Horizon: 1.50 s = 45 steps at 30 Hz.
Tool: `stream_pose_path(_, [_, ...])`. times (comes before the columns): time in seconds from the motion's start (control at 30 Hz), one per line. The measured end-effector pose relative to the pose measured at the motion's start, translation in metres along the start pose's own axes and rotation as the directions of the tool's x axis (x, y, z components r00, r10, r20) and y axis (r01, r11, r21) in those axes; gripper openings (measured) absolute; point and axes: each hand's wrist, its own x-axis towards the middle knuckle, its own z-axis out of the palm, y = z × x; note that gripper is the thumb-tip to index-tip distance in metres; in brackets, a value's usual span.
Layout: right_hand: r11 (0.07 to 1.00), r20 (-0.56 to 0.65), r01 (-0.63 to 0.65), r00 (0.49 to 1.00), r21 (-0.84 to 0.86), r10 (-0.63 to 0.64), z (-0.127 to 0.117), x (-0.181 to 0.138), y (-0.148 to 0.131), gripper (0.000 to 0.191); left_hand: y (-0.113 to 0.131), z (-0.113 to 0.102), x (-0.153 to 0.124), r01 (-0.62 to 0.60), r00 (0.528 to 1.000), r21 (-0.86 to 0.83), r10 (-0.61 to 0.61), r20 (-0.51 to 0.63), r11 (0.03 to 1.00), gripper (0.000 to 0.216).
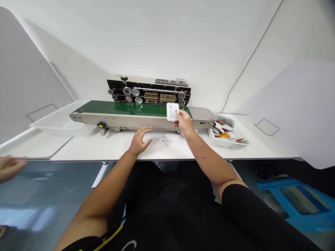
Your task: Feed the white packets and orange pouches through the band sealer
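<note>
Between thumb and fingers, my right hand [184, 122] grips a small white printed packet [172, 111], held up before the front edge of the green conveyor belt [112, 108]. My left hand [140, 141] is over the white table with its fingers apart and nothing in them. Just right of it, a second printed packet [165, 140], greyish, lies flat on the tabletop. The belt belongs to a band sealing machine [149, 91] with rollers and dark housing behind it.
A white bin [227, 142] of mixed packets stands right of the machine. At the left is a translucent tray [62, 116]. Another person's hand [10, 168] shows at the left edge. A blue plastic stool [295, 198] stands below right. White panels flank the table [86, 148].
</note>
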Motion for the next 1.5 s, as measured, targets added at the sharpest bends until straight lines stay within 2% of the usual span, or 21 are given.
stream_pose_path(0.1, [0.994,-0.236,0.08,0.967,-0.07,-0.094,-0.038,0.045,-0.032,0.014,-0.003,0.001,-0.001,0.021,1.0,0.008,-0.021,0.015,1.0,0.037])
stream_pose_path(0.17, [0.996,-0.321,-0.006,0.947,-0.093,-0.024,-0.058,0.072,-0.045,0.008,-0.003,0.001,-0.001,0.034,0.999,0.023,-0.035,0.03,0.999,0.035])
stream_pose_path(0.3, [0.971,-0.333,-0.206,0.93,-0.121,0.156,-0.075,0.103,-0.047,0.008,-0.002,0.001,0.0,0.038,0.998,0.039,-0.04,0.047,0.999,0.032])
stream_pose_path(0.43, [0.955,-0.297,-0.25,0.935,-0.159,0.195,-0.069,0.119,-0.039,0.014,-0.001,0.001,0.001,0.038,0.997,0.044,-0.041,0.064,0.998,0.028])
stream_pose_path(0.53, [0.948,-0.275,-0.244,0.944,-0.205,0.184,-0.063,0.121,-0.04,0.008,-0.002,0.0,0.001,0.036,0.996,0.051,-0.041,0.083,0.998,0.026])
stream_pose_path(0.57, [0.949,-0.288,-0.192,0.95,-0.249,0.117,-0.061,0.117,-0.04,0.005,-0.003,0.0,0.001,0.034,0.995,0.051,-0.038,0.088,0.998,0.025])
stream_pose_path(0.63, [0.912,-0.311,0.023,0.936,-0.409,-0.164,-0.056,0.097,-0.035,0.013,-0.004,0.001,0.001,0.024,0.995,0.049,-0.028,0.092,0.999,0.024])
stream_pose_path(0.67, [0.845,-0.271,0.164,0.901,-0.509,-0.338,-0.051,0.082,-0.029,0.017,-0.005,0.001,0.002,0.02,0.995,0.049,-0.024,0.095,0.999,0.024])
stream_pose_path(0.7, [0.74,-0.192,0.302,0.844,-0.601,-0.501,-0.045,0.063,-0.02,0.022,-0.006,0.002,0.002,0.017,0.995,0.049,-0.022,0.101,0.999,0.023])
stream_pose_path(0.73, [0.652,-0.055,0.409,0.821,-0.638,-0.568,-0.037,0.042,-0.007,0.023,-0.006,0.003,0.003,0.017,0.994,0.052,-0.022,0.11,0.998,0.022])
stream_pose_path(0.8, [0.532,0.317,0.58,0.802,-0.617,-0.507,-0.019,-0.002,0.025,0.023,-0.008,0.007,0.003,0.02,0.99,0.061,-0.028,0.138,0.998,0.02])
stream_pose_path(0.87, [0.475,0.516,0.632,0.775,-0.613,-0.365,-0.002,-0.039,0.06,0.027,-0.01,0.011,0.003,0.031,0.983,0.064,-0.042,0.178,0.997,0.021])
stream_pose_path(0.9, [0.45,0.539,0.62,0.784,-0.643,-0.309,0.005,-0.052,0.076,0.036,-0.012,0.013,0.003,0.039,0.978,0.064,-0.051,0.2,0.997,0.022])
stream_pose_path(1.0, [0.411,0.494,0.517,0.853,-0.751,-0.169,0.015,-0.07,0.105,0.057,-0.016,0.019,0.002,0.06,0.963,0.054,-0.072,0.26,0.997,0.028])
stream_pose_path(1.1, [0.407,0.497,0.492,0.862,-0.77,-0.103,0.014,-0.07,0.11,0.044,-0.017,0.022,0.001,0.053,0.948,0.029,-0.06,0.314,0.998,0.039])
stream_pose_path(1.2, [0.422,0.566,0.563,0.814,-0.711,-0.133,0.009,-0.069,0.106,0.03,-0.017,0.024,0.001,0.052,0.921,-0.001,-0.048,0.386,0.999,0.052])
stream_pose_path(1.3, [0.479,0.596,0.621,0.77,-0.621,-0.226,0.007,-0.073,0.104,0.027,-0.017,0.025,0.001,0.057,0.894,-0.016,-0.044,0.446,0.998,0.058])
stream_pose_path(1.4, [0.547,0.579,0.624,0.765,-0.558,-0.283,0.005,-0.074,0.102,0.029,-0.019,0.025,0.001,0.033,0.889,-0.041,-0.011,0.459,0.999,0.046])
stream_pose_path(1.5, [0.598,0.539,0.595,0.787,-0.537,-0.299,0.004,-0.074,0.099,0.029,-0.02,0.023,0.0,0.03,0.914,-0.034,-0.014,0.405,0.999,0.036])
